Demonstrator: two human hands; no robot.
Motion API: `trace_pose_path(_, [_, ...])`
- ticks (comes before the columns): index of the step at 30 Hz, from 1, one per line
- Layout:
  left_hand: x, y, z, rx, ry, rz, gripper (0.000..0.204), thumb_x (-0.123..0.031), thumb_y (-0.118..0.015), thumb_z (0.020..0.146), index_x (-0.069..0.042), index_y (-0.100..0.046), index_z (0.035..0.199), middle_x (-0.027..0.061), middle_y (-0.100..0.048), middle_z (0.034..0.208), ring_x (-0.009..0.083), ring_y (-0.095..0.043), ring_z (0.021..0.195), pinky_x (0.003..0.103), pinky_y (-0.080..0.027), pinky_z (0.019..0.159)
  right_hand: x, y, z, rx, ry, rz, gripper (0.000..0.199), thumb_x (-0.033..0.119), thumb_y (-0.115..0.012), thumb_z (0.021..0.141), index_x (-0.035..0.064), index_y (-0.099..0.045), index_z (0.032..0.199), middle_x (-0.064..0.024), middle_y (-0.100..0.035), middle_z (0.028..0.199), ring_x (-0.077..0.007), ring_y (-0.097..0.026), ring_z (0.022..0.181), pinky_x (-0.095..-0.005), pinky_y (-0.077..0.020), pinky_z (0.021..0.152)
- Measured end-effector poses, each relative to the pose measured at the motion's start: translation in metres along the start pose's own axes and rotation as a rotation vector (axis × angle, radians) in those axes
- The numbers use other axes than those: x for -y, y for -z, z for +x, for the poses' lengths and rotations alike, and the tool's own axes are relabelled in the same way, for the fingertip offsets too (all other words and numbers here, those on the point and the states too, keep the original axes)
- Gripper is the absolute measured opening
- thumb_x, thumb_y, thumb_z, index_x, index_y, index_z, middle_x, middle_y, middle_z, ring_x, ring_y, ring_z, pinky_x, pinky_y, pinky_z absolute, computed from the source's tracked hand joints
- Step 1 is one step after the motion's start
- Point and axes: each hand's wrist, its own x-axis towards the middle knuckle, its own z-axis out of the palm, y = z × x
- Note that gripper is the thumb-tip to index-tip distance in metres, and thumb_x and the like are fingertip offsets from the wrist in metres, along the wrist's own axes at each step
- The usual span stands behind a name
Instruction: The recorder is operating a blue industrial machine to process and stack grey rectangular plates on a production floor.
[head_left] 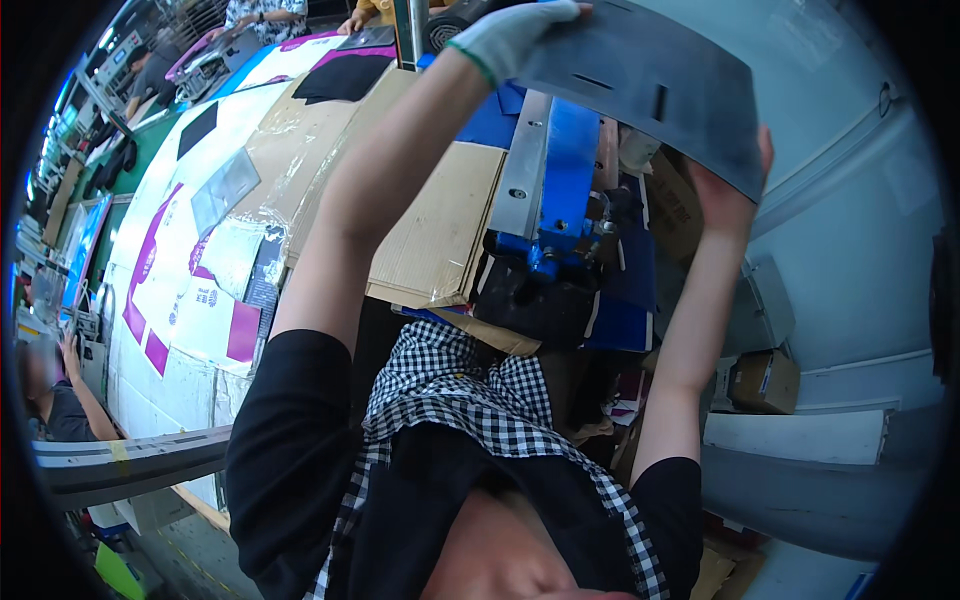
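The flat grey slotted sheet (650,85) is being gripped at opposite edges by the closed gloved left hand (505,35) and bare right hand (725,195), best kept level above the blue machine (560,190).

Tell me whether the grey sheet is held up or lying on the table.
Held up. The grey sheet is off the table, gripped by the gloved left hand at one edge and the bare right hand at the other.
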Motion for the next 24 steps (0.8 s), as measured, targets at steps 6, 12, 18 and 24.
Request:
trace_pose_path(6, [-0.018,-0.057,-0.025,0.107,0.089,-0.077,0.034,-0.028,-0.048,0.088,0.001,-0.059,0.100,0.0148,-0.064,0.092,0.0226,-0.061,0.077,0.029,-0.049,0.072,0.044,0.053,-0.011,-0.176,0.028,-0.016,0.037,0.036,-0.044,0.088,0.0104,-0.053,0.112,-0.0057,-0.060,0.107,-0.0172,-0.057,0.096,-0.0332,-0.0442,0.082])
trace_pose_path(12, [0.035,0.023,-0.032,0.015,0.223,-0.109,0.050,-0.042,-0.037,0.093,0.003,-0.055,0.100,0.0154,-0.063,0.095,0.0172,-0.060,0.070,0.025,-0.047,0.063,-0.003,0.123,-0.020,-0.312,-0.107,-0.014,0.041,0.039,-0.039,0.088,0.0082,-0.053,0.112,-0.0066,-0.059,0.109,-0.0194,-0.057,0.096,-0.0349,-0.0415,0.086])
trace_pose_path(18, [0.054,0.040,-0.057,-0.030,0.403,-0.319,0.045,-0.044,-0.040,0.092,-0.003,-0.058,0.088,0.0093,-0.064,0.085,0.0136,-0.056,0.061,0.022,-0.042,0.056,-0.081,0.154,-0.029,-0.230,-0.185,0.008,0.051,0.044,-0.030,0.092,0.0104,-0.043,0.128,-0.0060,-0.052,0.120,-0.0201,-0.052,0.105,-0.0356,-0.0368,0.091])
trace_pose_path(24, [0.071,0.061,-0.071,-0.190,0.594,-0.055,0.043,-0.050,-0.048,0.087,-0.012,-0.058,0.068,0.0004,-0.057,0.064,0.0090,-0.045,0.051,0.019,-0.031,0.049,-0.120,0.106,-0.024,-0.012,-0.330,0.076,0.064,0.058,-0.020,0.090,0.0138,-0.034,0.135,-0.0090,-0.046,0.128,-0.0211,-0.048,0.112,-0.0372,-0.0342,0.095])
